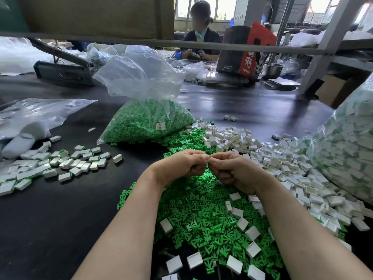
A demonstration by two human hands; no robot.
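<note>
My left hand (182,165) and my right hand (232,169) meet knuckle to knuckle above a heap of small green plastic pieces (203,217). Both sets of fingers are curled and their tips pinch a small part between them, of which only a sliver of green shows; what else sits in the palms is hidden. Loose white plastic caps (268,158) lie spread to the right of the hands. A group of assembled white caps with green inserts (60,164) lies at the left.
A clear bag of green pieces (145,120) stands behind the hands. A large bag of white caps (347,150) fills the right edge. Crumpled plastic bags (30,116) lie at left. Another person (201,35) sits across the black table (60,219) beside a red box (246,51).
</note>
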